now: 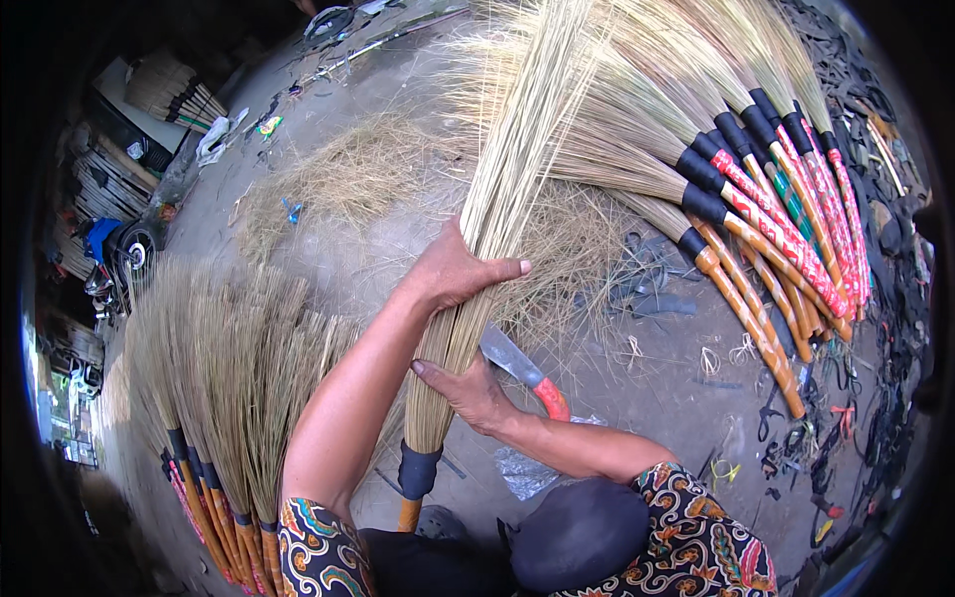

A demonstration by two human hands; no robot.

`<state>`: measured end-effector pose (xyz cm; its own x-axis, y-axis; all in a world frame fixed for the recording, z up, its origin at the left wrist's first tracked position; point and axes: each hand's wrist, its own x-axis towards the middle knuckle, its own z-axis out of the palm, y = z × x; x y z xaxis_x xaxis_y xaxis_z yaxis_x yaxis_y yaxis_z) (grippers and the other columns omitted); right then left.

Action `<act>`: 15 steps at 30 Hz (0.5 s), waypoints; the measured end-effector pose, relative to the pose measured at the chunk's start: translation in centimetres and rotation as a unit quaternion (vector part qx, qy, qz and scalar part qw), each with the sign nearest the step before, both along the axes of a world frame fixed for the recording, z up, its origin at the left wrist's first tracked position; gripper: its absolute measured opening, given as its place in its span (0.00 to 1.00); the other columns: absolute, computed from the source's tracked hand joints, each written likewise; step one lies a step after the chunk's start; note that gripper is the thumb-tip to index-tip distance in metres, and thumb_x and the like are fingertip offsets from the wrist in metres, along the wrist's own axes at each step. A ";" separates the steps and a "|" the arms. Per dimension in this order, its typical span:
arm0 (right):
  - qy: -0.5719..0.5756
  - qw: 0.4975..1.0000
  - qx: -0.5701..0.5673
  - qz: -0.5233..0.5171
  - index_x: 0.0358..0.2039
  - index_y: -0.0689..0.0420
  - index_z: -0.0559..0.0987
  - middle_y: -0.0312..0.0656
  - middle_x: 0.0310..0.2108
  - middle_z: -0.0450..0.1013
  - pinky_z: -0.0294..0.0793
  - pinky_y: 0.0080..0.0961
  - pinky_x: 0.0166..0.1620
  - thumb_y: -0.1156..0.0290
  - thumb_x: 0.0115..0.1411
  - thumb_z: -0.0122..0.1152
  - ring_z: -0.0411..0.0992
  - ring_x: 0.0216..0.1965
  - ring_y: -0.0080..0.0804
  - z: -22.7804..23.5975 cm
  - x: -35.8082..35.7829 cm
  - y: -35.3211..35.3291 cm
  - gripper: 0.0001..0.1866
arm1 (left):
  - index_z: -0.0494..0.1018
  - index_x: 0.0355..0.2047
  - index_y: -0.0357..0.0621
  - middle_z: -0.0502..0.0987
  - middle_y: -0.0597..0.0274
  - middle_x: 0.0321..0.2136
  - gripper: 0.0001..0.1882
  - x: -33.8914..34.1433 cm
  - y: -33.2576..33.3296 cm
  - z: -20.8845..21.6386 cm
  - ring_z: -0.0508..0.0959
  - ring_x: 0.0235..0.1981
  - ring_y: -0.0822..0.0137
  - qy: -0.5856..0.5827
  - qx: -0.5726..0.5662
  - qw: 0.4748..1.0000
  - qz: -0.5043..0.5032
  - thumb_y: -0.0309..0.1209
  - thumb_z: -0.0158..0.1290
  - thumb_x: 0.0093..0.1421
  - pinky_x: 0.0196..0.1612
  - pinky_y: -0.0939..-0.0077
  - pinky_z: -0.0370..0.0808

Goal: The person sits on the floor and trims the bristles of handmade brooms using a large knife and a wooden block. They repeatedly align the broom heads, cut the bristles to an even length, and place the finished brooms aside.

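Note:
A stick broom [433,408] stands bristles-up between my forearms, its dark binding [419,471] and orange handle near my lap. Around the middle of its pale bristles my left hand [453,271] is closed, the thumb laid across to the right. Lower on the same bristles, nearer the binding, my right hand [473,393] grips from the right with its thumb on the front. The fingers behind the bristles are partly hidden. Just beyond my right hand lies a knife [509,355] with a red handle [551,399] on the ground.
Several finished-looking brooms [766,199] fan out at the upper right, and more brooms [239,398] stand at the left. Loose straw [358,169] litters the floor ahead. Black strips [885,348] line the right side. Clear plastic [532,473] lies near my knee. A motorbike wheel [137,246] shows far left.

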<state>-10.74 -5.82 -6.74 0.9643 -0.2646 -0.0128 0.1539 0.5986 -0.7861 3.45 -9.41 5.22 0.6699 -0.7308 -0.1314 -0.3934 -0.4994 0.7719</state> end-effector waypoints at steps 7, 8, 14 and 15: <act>0.043 0.985 -0.098 0.133 0.70 0.63 0.57 0.46 0.59 0.69 0.69 0.41 0.64 0.37 0.67 0.60 0.68 0.62 0.37 0.2 0.5 -5.2 0.47 | 0.81 0.30 0.34 0.81 0.54 0.22 0.16 1.2 -0.4 -0.1 0.80 0.22 0.65 0.043 0.225 0.973 -0.017 0.38 0.60 0.62 0.30 0.64 0.78; 0.056 0.997 -0.043 0.040 0.70 0.63 0.57 0.49 0.61 0.68 0.69 0.46 0.63 0.33 0.66 0.57 0.68 0.62 0.38 0.5 1.3 -7.4 0.50 | 0.81 0.28 0.33 0.81 0.53 0.20 0.20 0.8 0.5 0.0 0.80 0.22 0.63 0.021 0.273 0.962 -0.016 0.42 0.59 0.63 0.31 0.62 0.78; 0.129 0.976 0.158 -0.079 0.67 0.61 0.64 0.47 0.40 0.76 0.85 0.43 0.45 0.51 0.72 0.57 0.80 0.36 0.35 0.1 5.6 -17.0 0.34 | 0.77 0.40 0.31 0.82 0.50 0.23 0.19 -6.4 9.8 -2.2 0.84 0.26 0.57 0.209 0.304 0.921 -0.123 0.41 0.56 0.65 0.35 0.62 0.79; 0.136 0.974 0.160 -0.078 0.66 0.62 0.67 0.47 0.37 0.77 0.86 0.42 0.42 0.55 0.72 0.57 0.80 0.32 0.36 -0.6 5.1 -15.6 0.30 | 0.75 0.42 0.31 0.82 0.45 0.25 0.20 -6.8 11.5 -2.9 0.85 0.28 0.53 0.237 0.296 0.916 -0.126 0.40 0.56 0.66 0.36 0.60 0.79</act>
<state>-5.59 -21.44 -7.38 0.8616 -0.3483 -0.3692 0.0744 0.8061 -0.5870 -3.39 2.10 2.35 0.2541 -0.5605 -0.7882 -0.2442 -0.8258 0.5084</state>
